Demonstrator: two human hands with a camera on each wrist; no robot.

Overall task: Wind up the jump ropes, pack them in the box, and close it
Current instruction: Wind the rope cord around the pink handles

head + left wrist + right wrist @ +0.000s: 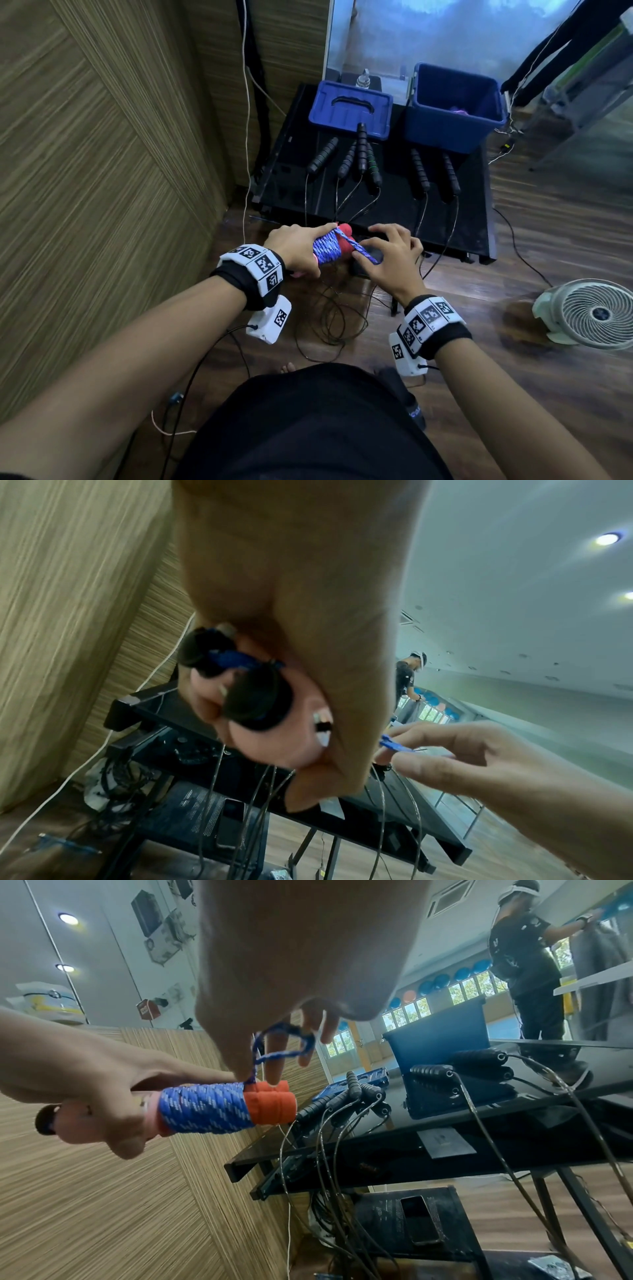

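My left hand (301, 248) grips a pair of red-pink jump rope handles (274, 1104) with blue speckled rope (327, 247) wound tightly round them. The handles' black end caps (255, 700) show in the left wrist view. My right hand (385, 255) pinches the last loop of the blue rope (287, 1042) just beside the wound bundle. On the black table (472, 212) lie several black jump rope handles (361, 150), their thin cords hanging over the front edge. The open blue box (455, 106) stands at the back right, its lid (349, 109) at the back left.
A wooden wall (102, 154) closes off the left side. Loose cords (332, 322) pool on the floor under my hands. A white fan (592, 313) sits on the floor at right. A black speaker (411, 1221) stands under the table. Another person (524, 961) works in the background.
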